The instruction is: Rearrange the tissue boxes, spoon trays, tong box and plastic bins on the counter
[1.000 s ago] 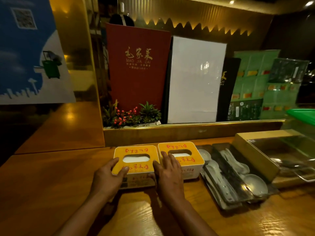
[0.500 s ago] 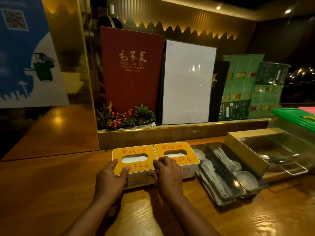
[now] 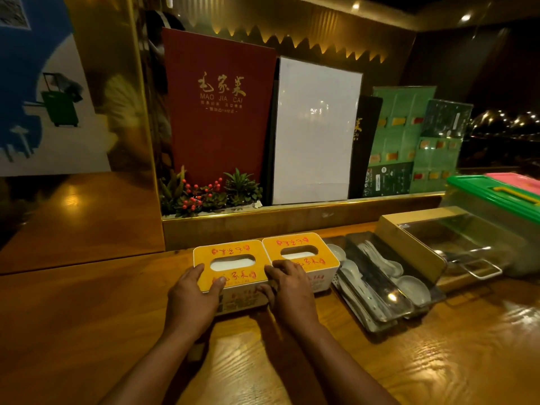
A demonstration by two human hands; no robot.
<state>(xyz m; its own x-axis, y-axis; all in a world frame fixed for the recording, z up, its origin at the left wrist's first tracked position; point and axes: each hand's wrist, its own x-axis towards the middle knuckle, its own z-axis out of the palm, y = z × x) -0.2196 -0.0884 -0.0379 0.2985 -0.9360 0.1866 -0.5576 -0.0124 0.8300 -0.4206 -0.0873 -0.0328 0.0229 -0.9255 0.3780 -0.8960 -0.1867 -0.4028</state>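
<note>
Both hands stay on the near tissue box, just like a second ago, and the two boxes have hardly moved on the shiny brown wooden counter [image 3: 438, 361]. The left hand [image 3: 191, 299] grips the left front corner of the yellow-topped white tissue box [image 3: 230, 266], with the thumb lying on its lid. The right hand [image 3: 292, 290] grips the right side of that same box, fingers curled over the top edge. A second yellow-topped tissue box [image 3: 301, 251] sits just beside it on the right, and the two touch. Next to that box are two clear plastic spoon trays [image 3: 377, 290] with white soup spoons [image 3: 413, 289] in them. Further right is a long wooden tong box with a clear lid [image 3: 432, 244], with metal tongs [image 3: 479, 266] inside. Beside it stands a clear plastic bin with a green lid [image 3: 496, 200]. Behind the counter a tall red menu [image 3: 219, 106] and a white board [image 3: 315, 133] lean on a ledge, with little green plants and red berries [image 3: 210, 194] in front.
</note>
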